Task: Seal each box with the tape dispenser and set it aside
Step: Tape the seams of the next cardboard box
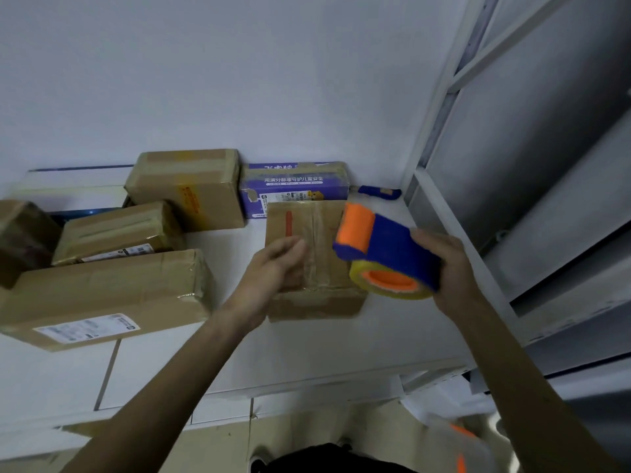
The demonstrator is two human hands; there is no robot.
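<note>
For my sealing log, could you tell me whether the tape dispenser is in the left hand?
No, the right hand grips the tape dispenser; the left hand is open over the box.

Small brown box lying flat, clear tape down its middle seam, red stripe alongside. Tape dispenser up just right of it, tilted: blue body, orange roller, yellowish roll on orange core. Purple box right behind it; long labelled box off to its left.
</note>
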